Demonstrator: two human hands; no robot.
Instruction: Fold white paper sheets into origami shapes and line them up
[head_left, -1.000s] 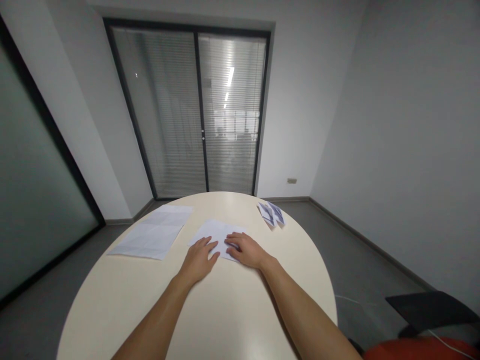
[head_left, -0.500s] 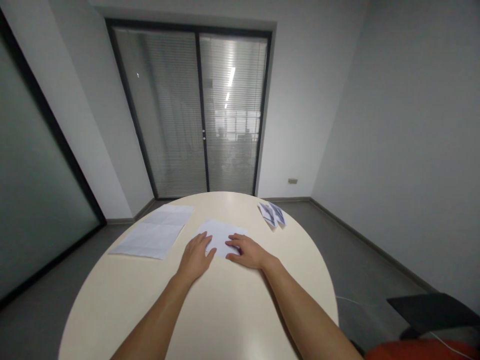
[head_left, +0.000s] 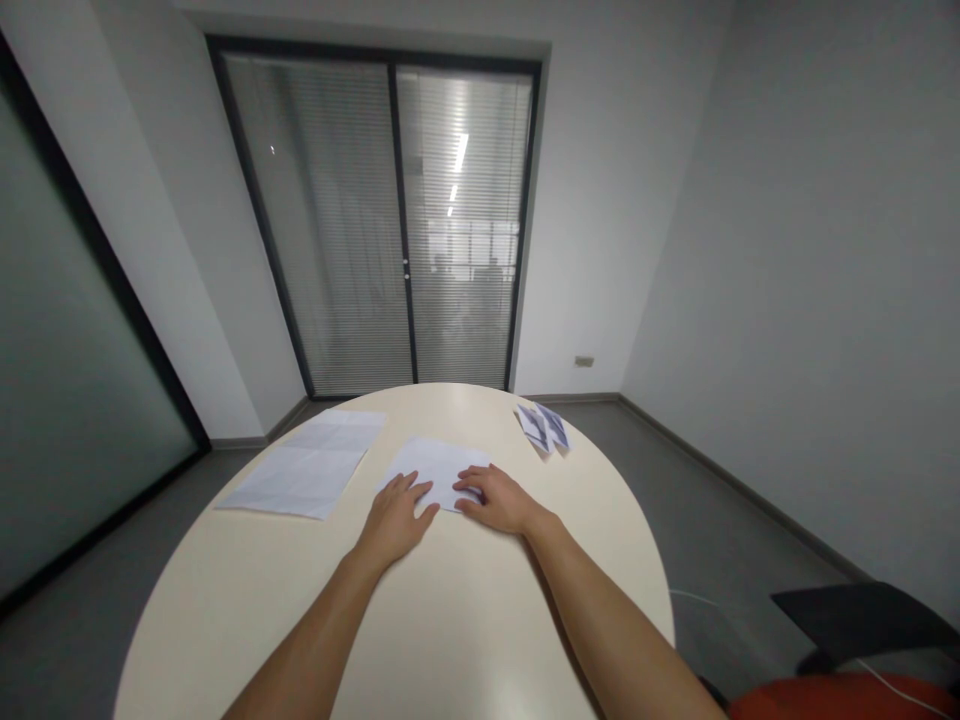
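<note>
A white sheet of paper (head_left: 435, 460) lies flat on the round cream table (head_left: 442, 610), under the fingers of both my hands. My left hand (head_left: 397, 515) rests on the sheet's near left part, fingers spread and thumb pointing right. Over its near right part is my right hand (head_left: 499, 500), with fingers bent a little and apart, pointing left. Neither hand grips anything. The sheet's near edge is partly hidden by the hands.
A larger creased white sheet (head_left: 307, 465) lies at the table's left. Two folded printed paper pieces (head_left: 544, 428) sit near the far right edge. A black and red chair (head_left: 862, 625) stands at the lower right. Beyond the table is a glass door (head_left: 405, 230) with blinds.
My left hand has shifted slightly toward me and to the right over the sheet. More of the sheet's left side shows. The right hand has barely moved.
</note>
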